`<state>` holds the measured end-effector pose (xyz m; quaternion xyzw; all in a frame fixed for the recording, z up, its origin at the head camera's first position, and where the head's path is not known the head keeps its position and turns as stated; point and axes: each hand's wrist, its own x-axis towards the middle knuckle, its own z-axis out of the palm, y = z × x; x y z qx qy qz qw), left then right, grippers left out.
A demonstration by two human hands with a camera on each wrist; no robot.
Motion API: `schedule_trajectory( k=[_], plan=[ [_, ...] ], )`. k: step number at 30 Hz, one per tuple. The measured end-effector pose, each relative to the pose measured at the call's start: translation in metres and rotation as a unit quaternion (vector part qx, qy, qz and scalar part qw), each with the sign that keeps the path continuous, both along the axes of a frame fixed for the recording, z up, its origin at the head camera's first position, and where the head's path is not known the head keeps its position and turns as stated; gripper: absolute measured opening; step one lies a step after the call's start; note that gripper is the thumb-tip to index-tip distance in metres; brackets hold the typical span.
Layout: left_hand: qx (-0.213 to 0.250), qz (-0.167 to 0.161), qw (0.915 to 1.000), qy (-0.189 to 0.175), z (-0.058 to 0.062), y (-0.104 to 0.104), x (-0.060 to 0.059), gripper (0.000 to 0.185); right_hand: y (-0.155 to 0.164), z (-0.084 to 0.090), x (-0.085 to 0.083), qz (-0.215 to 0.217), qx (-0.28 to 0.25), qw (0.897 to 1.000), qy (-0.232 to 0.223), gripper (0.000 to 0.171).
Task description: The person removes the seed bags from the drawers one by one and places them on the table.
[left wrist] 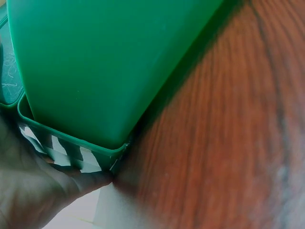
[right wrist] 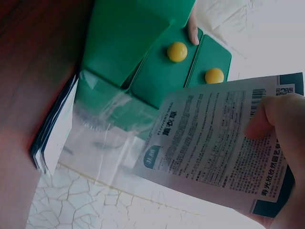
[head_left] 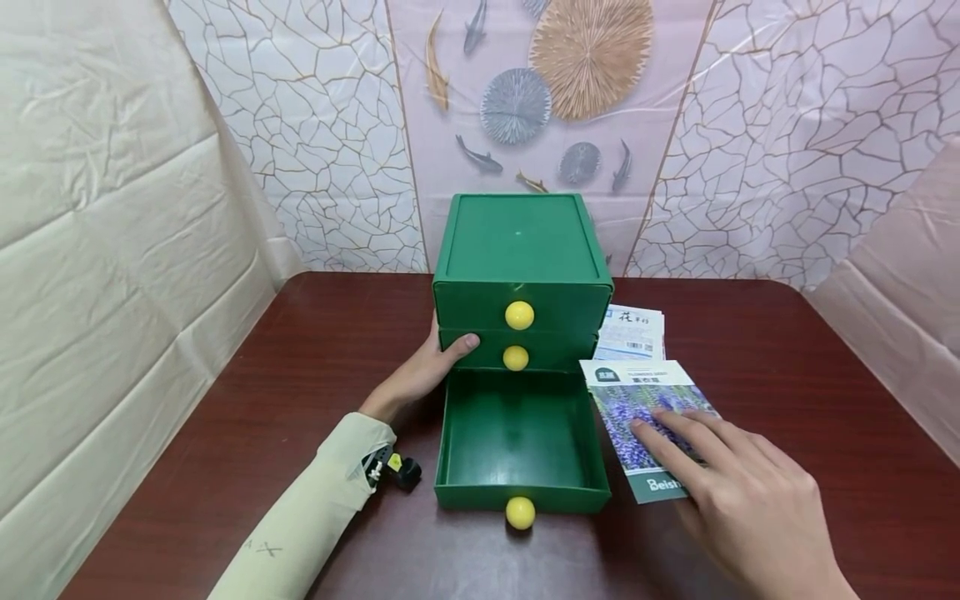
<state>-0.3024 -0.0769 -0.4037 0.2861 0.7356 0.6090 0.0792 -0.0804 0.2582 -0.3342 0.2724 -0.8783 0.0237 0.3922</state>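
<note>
A green cabinet [head_left: 523, 237] with three drawers and round yellow knobs stands on the table. Its bottom drawer [head_left: 517, 433] is pulled out, with nothing visible inside. My left hand [head_left: 420, 367] braces the cabinet's left side, thumb laid across the middle drawer [head_left: 487, 346]; the other fingers are mostly hidden. In my right hand [head_left: 750, 483] I pinch a flower seed packet [head_left: 637, 417] right of the open drawer, fingers over its purple-flower front. The right wrist view shows its printed back, with the thumb [right wrist: 264, 121] pressing on it.
Beside the cabinet's right side stands a stack of more packets [head_left: 632, 329], seen edge-on in the right wrist view [right wrist: 55, 129]. The dark red-brown table [head_left: 300, 367] is backed by a patterned curtain [head_left: 345, 125]. A small black device [head_left: 405, 472] sits at the left cuff.
</note>
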Motion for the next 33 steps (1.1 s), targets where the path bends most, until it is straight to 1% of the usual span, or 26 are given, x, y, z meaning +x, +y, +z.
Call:
schedule_trajectory(
  k=[4, 5, 11, 18, 22, 26, 33],
  plan=[
    [0.005, -0.001, 1.0, 0.004, -0.001, 0.0, -0.002, 0.097, 0.007, 0.002, -0.001, -0.006, -0.015, 1.0, 0.005, 0.051],
    [0.006, -0.003, 1.0, 0.004, -0.002, 0.0, -0.002, 0.098, 0.008, 0.002, -0.001, -0.011, -0.016, 1.0, 0.0, 0.049],
    [0.003, 0.001, 1.0, -0.003, -0.002, 0.0, -0.002, 0.098, 0.011, 0.007, -0.004, -0.047, -0.017, 0.999, -0.017, 0.053],
    [0.002, 0.005, 1.0, -0.003, 0.0, -0.001, -0.001, 0.096, 0.009, 0.004, -0.023, -0.054, -0.017, 0.998, -0.004, 0.055],
    [0.005, 0.005, 1.0, -0.004, 0.001, 0.0, -0.001, 0.097, 0.01, 0.0, -0.034, -0.064, -0.007, 0.998, -0.019, 0.062],
    [0.008, 0.006, 0.9999, -0.004, 0.001, 0.0, -0.001, 0.102, 0.01, -0.002, -0.047, -0.074, 0.008, 0.997, -0.033, 0.069],
    [0.007, 0.006, 1.0, -0.001, 0.001, 0.0, -0.001, 0.108, 0.011, -0.005, -0.067, -0.08, 0.027, 0.996, -0.037, 0.067]
  ],
)
